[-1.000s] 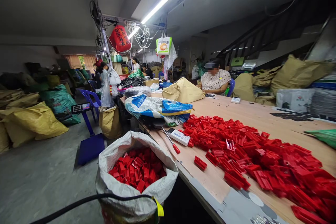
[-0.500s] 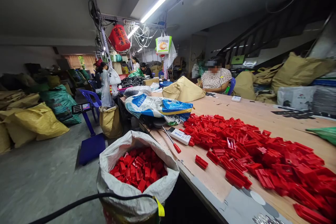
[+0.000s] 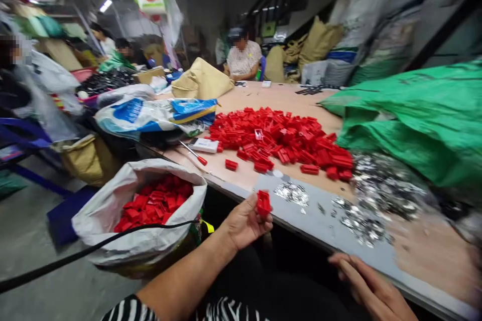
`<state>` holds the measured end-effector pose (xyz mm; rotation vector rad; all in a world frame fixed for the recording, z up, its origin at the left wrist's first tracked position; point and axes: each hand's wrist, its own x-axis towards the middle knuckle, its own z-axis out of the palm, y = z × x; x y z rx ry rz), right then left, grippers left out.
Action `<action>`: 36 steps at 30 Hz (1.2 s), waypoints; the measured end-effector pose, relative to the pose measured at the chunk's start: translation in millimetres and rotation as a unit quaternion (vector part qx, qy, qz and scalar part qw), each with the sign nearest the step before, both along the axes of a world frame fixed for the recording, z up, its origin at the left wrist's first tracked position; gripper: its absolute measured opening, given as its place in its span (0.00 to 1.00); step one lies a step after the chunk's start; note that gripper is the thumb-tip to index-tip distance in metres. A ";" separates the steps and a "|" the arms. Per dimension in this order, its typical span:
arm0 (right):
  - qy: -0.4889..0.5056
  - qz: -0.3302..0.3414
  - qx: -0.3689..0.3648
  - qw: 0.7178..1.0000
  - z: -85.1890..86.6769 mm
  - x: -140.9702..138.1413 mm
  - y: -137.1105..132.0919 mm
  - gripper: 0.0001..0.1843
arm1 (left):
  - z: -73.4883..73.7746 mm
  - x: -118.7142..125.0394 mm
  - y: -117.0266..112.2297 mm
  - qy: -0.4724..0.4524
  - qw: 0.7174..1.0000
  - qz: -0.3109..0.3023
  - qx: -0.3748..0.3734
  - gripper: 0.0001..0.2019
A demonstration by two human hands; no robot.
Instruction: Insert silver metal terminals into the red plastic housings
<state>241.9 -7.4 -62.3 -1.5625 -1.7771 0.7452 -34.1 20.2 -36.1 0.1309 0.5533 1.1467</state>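
My left hand (image 3: 246,223) is closed round a red plastic part (image 3: 263,202), a small hollow block with an open face, held just off the table's front edge. My right hand (image 3: 367,283) is low at the right, near the table edge. Its thumb and fingers are pressed together, slightly blurred, and whatever may be between them cannot be made out. Beyond my left hand, a small pile of shiny metal pieces (image 3: 291,193) lies on a grey sheet (image 3: 278,208). A heap of similar red parts (image 3: 278,133) covers the middle of the table.
An open white sack (image 3: 139,248) of red parts stands at the left, crossed by a black cable (image 3: 94,250). More metal pieces (image 3: 363,223) lie near a green sack (image 3: 410,115). A red-handled screwdriver (image 3: 199,159) rests near the edge. A co-worker (image 3: 244,57) sits across the table.
My view has swung right and down. Both hands have come into sight, the left one with a red plastic part. The metal pieces and green sack now show more fully.
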 end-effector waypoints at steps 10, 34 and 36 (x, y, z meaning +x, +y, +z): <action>-0.187 0.022 0.052 0.981 23.2 -22.1 44.1 0.11 | -4.3 4.9 -8.4 0.020 0.999 -0.017 0.026 0.15; -0.298 0.009 0.032 0.954 10.9 -62.8 82.6 0.05 | -11.3 22.6 -0.9 -0.061 0.996 -0.066 0.007 0.14; -0.291 0.013 0.025 0.956 11.3 -62.0 83.2 0.05 | -12.5 23.9 -1.4 -0.055 0.996 -0.068 -0.005 0.13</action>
